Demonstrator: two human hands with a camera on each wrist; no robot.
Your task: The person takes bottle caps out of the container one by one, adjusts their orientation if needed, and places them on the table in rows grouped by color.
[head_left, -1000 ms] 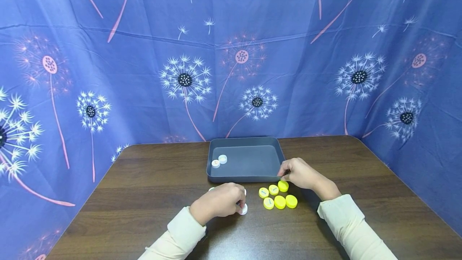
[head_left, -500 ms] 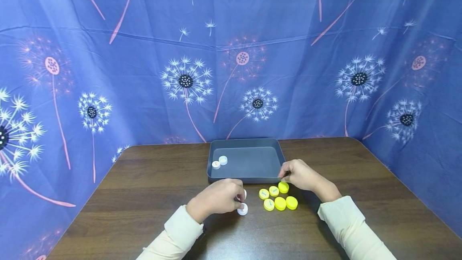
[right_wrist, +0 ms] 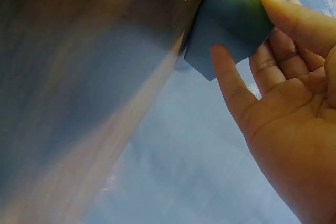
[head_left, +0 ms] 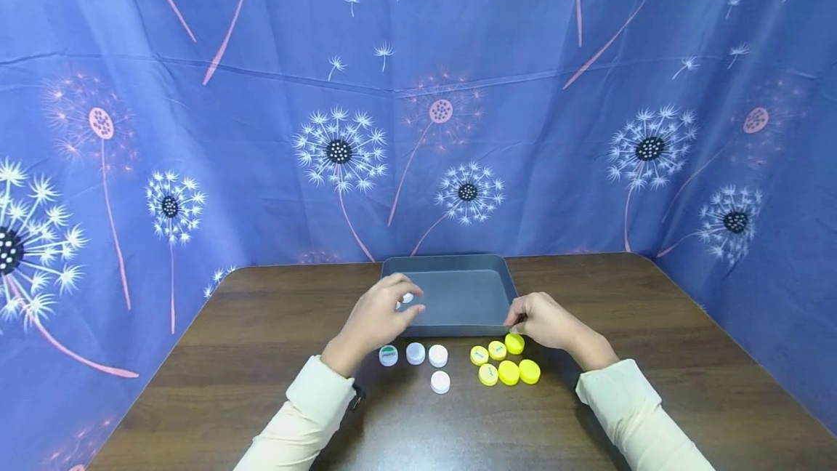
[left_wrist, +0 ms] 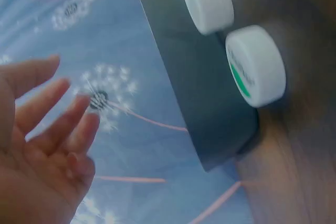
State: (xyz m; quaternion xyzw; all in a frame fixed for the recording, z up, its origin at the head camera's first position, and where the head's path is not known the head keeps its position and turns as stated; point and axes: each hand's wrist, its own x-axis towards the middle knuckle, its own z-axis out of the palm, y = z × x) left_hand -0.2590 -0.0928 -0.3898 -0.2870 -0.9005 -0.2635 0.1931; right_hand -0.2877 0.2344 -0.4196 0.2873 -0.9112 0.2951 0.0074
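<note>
My left hand (head_left: 375,317) reaches over the left front wall of the dark grey tray (head_left: 467,298), fingers spread and holding nothing. Behind its fingers, white bottle caps (head_left: 407,298) in the tray are partly hidden. The left wrist view shows the palm and loosely bent fingers (left_wrist: 44,98) beside a white cap with a green label (left_wrist: 257,66). At the tray's front right corner, my right hand (head_left: 549,322) pinches the rim, its thumb (right_wrist: 302,22) along the edge. A yellow bottle cap (head_left: 514,344) lies just below that hand.
In front of the tray, a white cap with a green print (head_left: 389,355), two plain white caps (head_left: 415,353) in the same row and another white cap (head_left: 440,382) lie on the brown table (head_left: 261,355). Several yellow caps (head_left: 508,373) are grouped to their right. A blue dandelion curtain (head_left: 556,129) stands behind.
My left hand has left the nearest white cap and moved forward and left to the tray, its fingers spreading; the white caps on the table are now uncovered. The right hand stays at the corner.
</note>
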